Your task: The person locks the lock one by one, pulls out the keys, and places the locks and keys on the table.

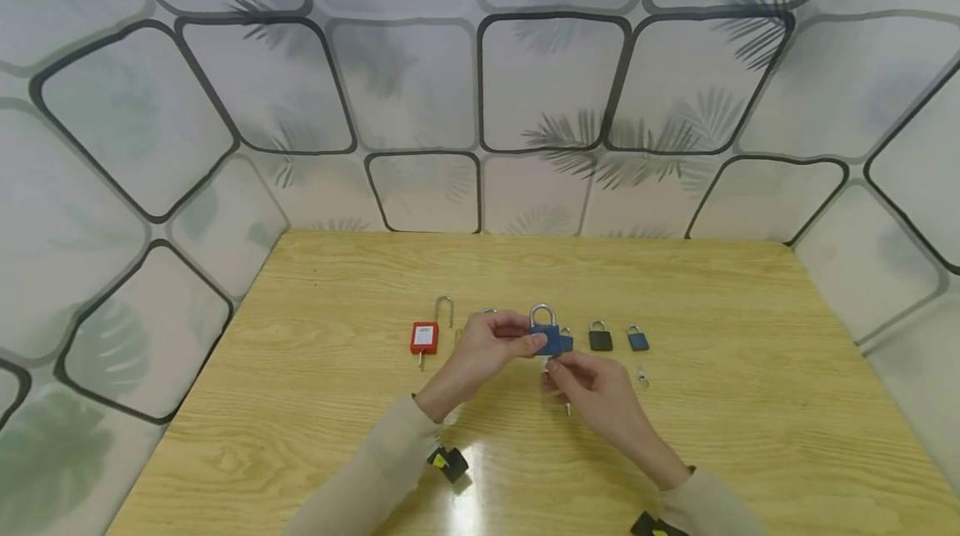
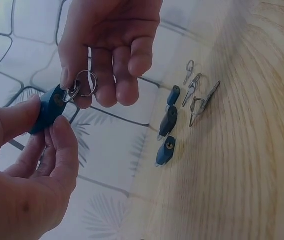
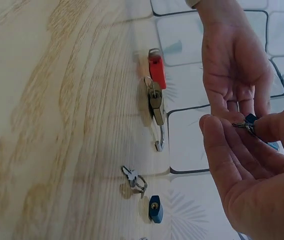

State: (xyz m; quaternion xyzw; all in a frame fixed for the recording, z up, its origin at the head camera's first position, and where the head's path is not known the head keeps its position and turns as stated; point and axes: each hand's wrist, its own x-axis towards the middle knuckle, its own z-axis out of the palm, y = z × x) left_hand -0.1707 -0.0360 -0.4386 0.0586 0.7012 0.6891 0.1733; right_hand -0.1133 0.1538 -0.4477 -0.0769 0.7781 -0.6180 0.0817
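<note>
Pinching a blue padlock point(image 1: 545, 341) and a ringed key point(image 2: 73, 92) just below the centre of the frame

The left hand point(image 1: 486, 349) pinches the blue padlock between thumb and fingers in the head view, the silver shackle point(image 1: 542, 308) arching upward. Just below and right of it, the right hand point(image 1: 597, 390) pinches the key between thumb and forefinger. In the left wrist view, the key meets the padlock's keyhole face at left, with a metal ring point(image 2: 96, 83) beside it; how deep the key sits, I cannot tell.

Close behind the held padlock, in the head view, a smaller-looking blue padlock point(image 1: 566, 343) shows in part. Right of the hands stand a black padlock point(image 1: 600, 341) and another blue padlock point(image 1: 638, 341), with loose keys point(image 1: 642, 377) below the latter. Left of the hands lies a red padlock point(image 1: 423, 338) with a white label, its shackle raised. A brass padlock point(image 3: 155, 100), mostly hidden by the left hand in the head view, shows at upper centre in the right wrist view.

All these rest on a wood-grained worktop point(image 1: 525, 265) across the lower frame; a patterned wall point(image 1: 555, 86) fills the upper part.
</note>
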